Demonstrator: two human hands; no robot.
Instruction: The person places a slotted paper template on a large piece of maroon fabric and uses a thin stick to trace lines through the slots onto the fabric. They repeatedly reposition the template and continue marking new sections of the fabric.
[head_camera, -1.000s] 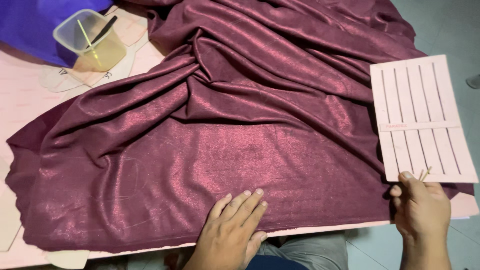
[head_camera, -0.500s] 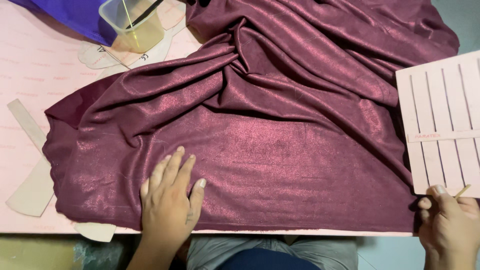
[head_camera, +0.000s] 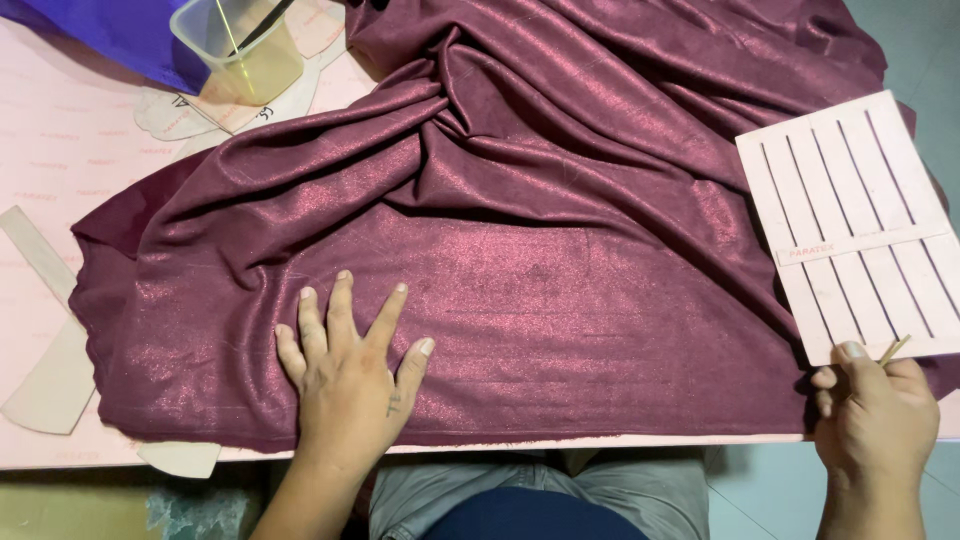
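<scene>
Fingers (head_camera: 345, 320) flat on maroon cloth (head_camera: 560, 230), tub (head_camera: 240, 50) beyond

Even, bright overhead light produces a soft pinkish sheen on the maroon fabric (head_camera: 520, 260), shallow shadows within its folds, no harsh glare, and sharp focus across the frame.

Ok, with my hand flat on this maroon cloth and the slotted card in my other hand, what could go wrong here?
The maroon fabric is still bunched in deep folds above your left hand, so creases may stay under any marking. The slotted card is pinched only at its corner by your right hand, so it could tilt or slip. The plastic container sits near the cloth's edge.
</scene>
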